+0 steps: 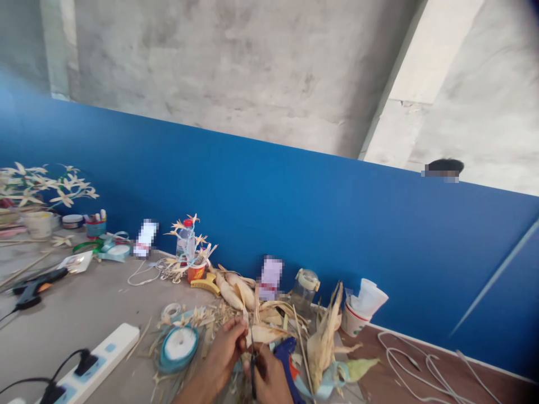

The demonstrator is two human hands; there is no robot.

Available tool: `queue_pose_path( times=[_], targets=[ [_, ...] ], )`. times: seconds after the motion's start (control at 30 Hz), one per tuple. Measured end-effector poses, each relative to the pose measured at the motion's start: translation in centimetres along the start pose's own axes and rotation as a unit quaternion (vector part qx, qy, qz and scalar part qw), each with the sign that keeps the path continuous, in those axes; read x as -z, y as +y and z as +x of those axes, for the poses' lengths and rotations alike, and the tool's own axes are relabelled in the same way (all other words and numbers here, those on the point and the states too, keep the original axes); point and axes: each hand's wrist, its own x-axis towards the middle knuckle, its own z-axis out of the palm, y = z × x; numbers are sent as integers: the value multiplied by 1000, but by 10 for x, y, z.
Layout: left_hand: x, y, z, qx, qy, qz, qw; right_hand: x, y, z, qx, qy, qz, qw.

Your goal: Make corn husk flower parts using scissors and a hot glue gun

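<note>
My left hand (227, 345) is closed, its fingertips pinching a small pale strip of corn husk (245, 315). Close beside it, my right hand (269, 373) grips dark-handled scissors (253, 370), their blades pointing up and away next to the strip. Whether the blades touch the husk I cannot tell. Dried corn husks (267, 333) and scraps lie just beyond both hands. A blue glue gun (286, 350) lies right of my right hand, partly hidden by it. Left of my left hand is a spool of blue ribbon (180, 343).
A white power strip (101, 359) with black plugs lies at the left, near a black glue gun (36, 289). A bottle (185, 238), a clear jar (305, 289) and a paper cup (354, 320) stand along the blue partition (252, 185). White cables (416, 365) trail at right.
</note>
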Motion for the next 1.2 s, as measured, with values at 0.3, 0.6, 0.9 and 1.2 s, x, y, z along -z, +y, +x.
queue_pose_path(
  times=[0.3, 0.6, 0.9, 1.2],
  targets=[
    [1, -1, -1, 2, -21, -2, 1000, -1, 0, -2, -11, -35, -65, 997],
    [2, -1, 0, 6, -20, -20, 1000, 1, -8, -2, -22, -53, -44, 997],
    [1, 3, -1, 9, -3, -9, 1000, 1, -7, 1, -24, -53, -52, 997],
    [-1, 9, -2, 2, 5, 3, 1000, 1, -5, 1, -28, -23, -34, 999]
  ],
)
